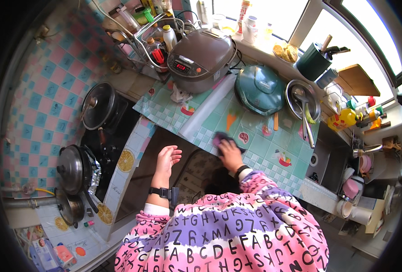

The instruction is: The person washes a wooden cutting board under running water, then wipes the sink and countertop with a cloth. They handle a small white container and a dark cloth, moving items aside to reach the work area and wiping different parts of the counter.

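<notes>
My right hand (231,155) rests on the countertop (255,143) near its front edge, fingers over a dark purple and black cloth (220,139) that lies bunched against the surface. Part of the cloth is hidden under the palm. My left hand (168,158) is raised in front of the counter with its fingers stretched out and nothing in it. Behind the right hand, a dark green round electric pan (260,90) stands with its lid down. A brown rice cooker (201,56) with a lit red display sits to its left, beside a long translucent plastic sheet (207,106).
At the right of the counter is a steel bowl (316,97) with a ladle (306,119) in it, then the sink (325,154). On the left, a stove holds lidded pans (72,168). A wire rack (142,38) of bottles stands at the back left, a knife block (313,62) on the windowsill.
</notes>
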Tool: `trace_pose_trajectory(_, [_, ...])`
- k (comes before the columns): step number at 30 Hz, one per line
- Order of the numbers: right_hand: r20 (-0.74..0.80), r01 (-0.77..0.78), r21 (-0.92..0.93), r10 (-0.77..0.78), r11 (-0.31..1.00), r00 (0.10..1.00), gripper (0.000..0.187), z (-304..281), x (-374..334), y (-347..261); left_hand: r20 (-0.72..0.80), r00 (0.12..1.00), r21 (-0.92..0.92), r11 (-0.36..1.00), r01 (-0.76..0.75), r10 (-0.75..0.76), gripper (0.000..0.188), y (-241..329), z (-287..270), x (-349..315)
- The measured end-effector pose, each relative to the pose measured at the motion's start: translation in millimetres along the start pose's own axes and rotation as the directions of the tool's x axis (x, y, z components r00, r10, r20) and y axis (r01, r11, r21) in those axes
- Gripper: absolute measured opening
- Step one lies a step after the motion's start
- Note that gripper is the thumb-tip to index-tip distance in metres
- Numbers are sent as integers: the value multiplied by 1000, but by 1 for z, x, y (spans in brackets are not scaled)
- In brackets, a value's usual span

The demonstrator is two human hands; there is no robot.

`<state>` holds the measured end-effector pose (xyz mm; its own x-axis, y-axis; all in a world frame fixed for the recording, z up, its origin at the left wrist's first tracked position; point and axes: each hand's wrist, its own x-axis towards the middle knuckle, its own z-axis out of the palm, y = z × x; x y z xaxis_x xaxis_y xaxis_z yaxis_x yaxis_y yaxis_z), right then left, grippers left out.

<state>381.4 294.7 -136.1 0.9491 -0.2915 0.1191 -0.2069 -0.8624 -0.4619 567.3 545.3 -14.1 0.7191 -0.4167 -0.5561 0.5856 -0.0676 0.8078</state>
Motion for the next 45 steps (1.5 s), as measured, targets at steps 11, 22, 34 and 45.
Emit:
trace_pose_trajectory(11, [-365, -521, 11, 488, 854, 793, 44, -47, 56, 143, 178, 924, 972, 89, -219, 338, 57, 21, 55, 126])
trace_pose_trajectory(22, [163, 223, 122, -242, 967, 957, 37, -14, 89, 24, 435, 881, 867, -349, -355, 186, 82, -17, 135, 213])
trace_pose_trajectory(34, [-219, -476, -9, 463, 879, 859, 51, 12, 115, 19, 645, 740, 761, -241, -602, 191, 73, 74, -13, 206])
trace_pose_trajectory(45, [-234, -607, -49, 582, 793, 779, 54, 17, 245, 57, 712, 701, 681, -281, -677, 36, 63, 43, 5, 236])
